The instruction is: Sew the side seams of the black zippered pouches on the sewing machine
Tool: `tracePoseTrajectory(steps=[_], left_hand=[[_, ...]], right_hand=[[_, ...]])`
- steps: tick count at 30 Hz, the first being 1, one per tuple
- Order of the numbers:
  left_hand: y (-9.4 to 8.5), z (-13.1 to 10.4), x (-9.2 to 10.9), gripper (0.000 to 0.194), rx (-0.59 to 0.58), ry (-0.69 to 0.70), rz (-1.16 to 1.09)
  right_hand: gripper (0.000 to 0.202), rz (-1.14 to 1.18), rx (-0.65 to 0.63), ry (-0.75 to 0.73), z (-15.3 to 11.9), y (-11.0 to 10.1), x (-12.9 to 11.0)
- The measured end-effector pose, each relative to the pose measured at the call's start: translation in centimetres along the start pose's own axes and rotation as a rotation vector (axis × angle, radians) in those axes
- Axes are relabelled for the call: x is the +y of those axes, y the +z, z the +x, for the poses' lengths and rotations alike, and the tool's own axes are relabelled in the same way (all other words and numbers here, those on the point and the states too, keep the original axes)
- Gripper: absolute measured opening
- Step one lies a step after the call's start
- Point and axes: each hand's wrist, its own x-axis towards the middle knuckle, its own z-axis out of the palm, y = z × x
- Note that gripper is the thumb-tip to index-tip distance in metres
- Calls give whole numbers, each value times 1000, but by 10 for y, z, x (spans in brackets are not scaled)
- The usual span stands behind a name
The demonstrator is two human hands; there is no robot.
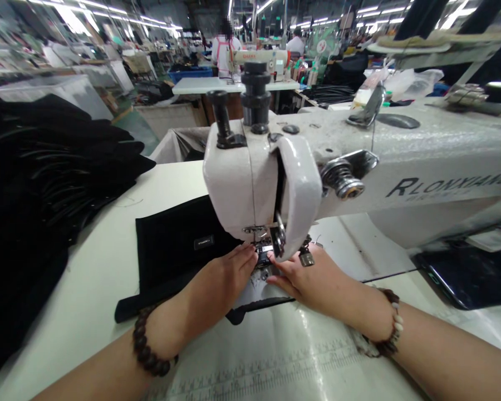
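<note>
A black fabric piece with a small rectangular label lies on the table and runs under the white sewing machine. My left hand rests flat on this fabric, fingers stretched toward the presser foot. From the other side my right hand reaches in, its index fingertip beside the foot and its thumb held apart from it. Between the fingertips, a small dark piece with a white patch shows at the foot. The machine's head partly hides the right fingers and the needle area.
Black fabric pieces are heaped along the left. A dark phone-like device lies at right under the machine arm. Ruler markings cross the table's front. Behind stand another sewing machine, a blue bin and a person.
</note>
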Motion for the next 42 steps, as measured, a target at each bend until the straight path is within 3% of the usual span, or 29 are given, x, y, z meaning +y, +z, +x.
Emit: tracePoseTrajectory(steps=[5, 17, 24, 33, 37, 40, 42], left_hand=[[-4, 2, 0, 40, 30, -4, 8], [0, -3, -1, 47, -112, 10, 42], [-7, -5, 1, 45, -123, 27, -25], [-2, 1, -2, 45, -58, 9, -40], [-10, 2, 8, 41, -122, -86, -17], [-12, -5, 6, 42, -265, -292, -51], [-14, -11, -4, 39, -293, -446, -122]], right_hand=[[19, 45, -68, -3, 2, -1, 2], [25, 120, -180, -19, 1, -4, 3], [26, 135, -155, -25, -1, -3, 2], [21, 148, -151, 12, 0, 0, 4], [24, 147, 13, 30, -7, 5, 1], [35, 152, 139, -3, -12, 10, -1], [41, 165, 158, -29, -13, 13, -1]])
